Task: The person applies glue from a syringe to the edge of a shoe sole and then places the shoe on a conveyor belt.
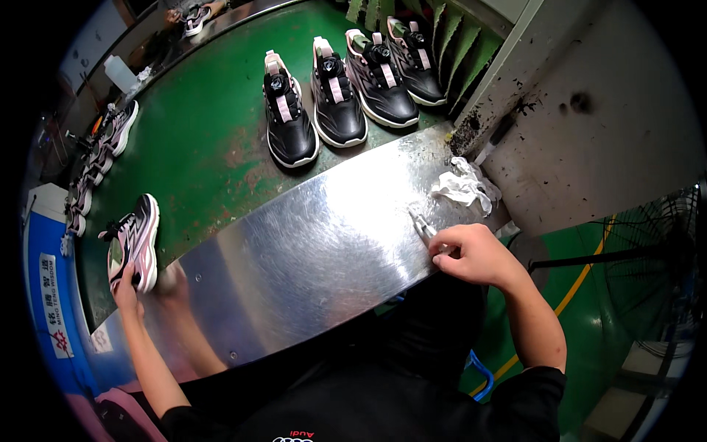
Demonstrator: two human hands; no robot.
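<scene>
At the left, my left hand [127, 293] grips the heel end of a black-and-pink sneaker [145, 239] with a thick white sole, which lies tilted on its side over the edge of the green surface. My right hand [475, 254] is at the right end of the shiny metal plate [317, 243], its fingers curled round the near end of a small, slim, pale tool with a pointed tip [421, 223]. Its exact kind is too small to tell. A crumpled white tissue [468, 188] lies just beyond that hand.
Several black-and-pink sneakers [340, 110] stand in a row at the far side of the green belt [199, 140]. More shoes [99, 162] line the left edge. A white bottle [120, 74] is at far left. A grey metal panel [589, 110] and a fan [663, 250] bound the right.
</scene>
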